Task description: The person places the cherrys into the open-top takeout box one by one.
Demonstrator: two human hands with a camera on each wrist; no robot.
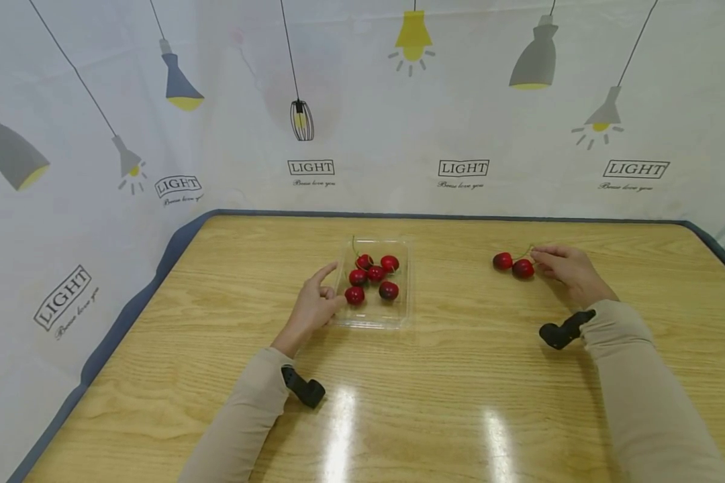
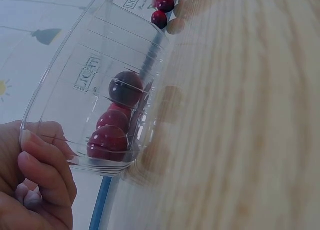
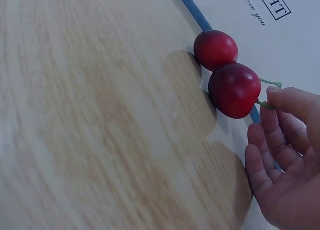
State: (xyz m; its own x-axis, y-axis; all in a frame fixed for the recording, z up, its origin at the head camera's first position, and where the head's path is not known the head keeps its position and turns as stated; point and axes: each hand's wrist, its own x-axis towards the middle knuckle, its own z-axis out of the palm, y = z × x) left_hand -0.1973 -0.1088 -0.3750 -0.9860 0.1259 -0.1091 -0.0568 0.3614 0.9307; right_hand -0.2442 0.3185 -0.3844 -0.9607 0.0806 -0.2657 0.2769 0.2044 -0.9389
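On the wooden table stands a clear plastic container [image 1: 371,315] holding several red cherries [image 1: 376,273], also visible through its wall in the left wrist view. My left hand [image 1: 317,302] is at the container's left side, fingers and thumb holding its rim [image 2: 37,90]. Off to the right, my right hand [image 1: 570,268] pinches the green stems [image 3: 267,105] of a pair of cherries [image 3: 235,90] between thumb and index finger. The pair [image 1: 513,264] hangs just left of the fingertips, at the tabletop; whether it touches the wood is hard to tell.
The wooden table [image 1: 447,376] has a dark blue edge [image 1: 459,217] at the back. Behind it and along the left hangs a white sheet [image 1: 374,134] printed with lamps. Black wrist cameras [image 1: 305,388] sit on both sleeves.
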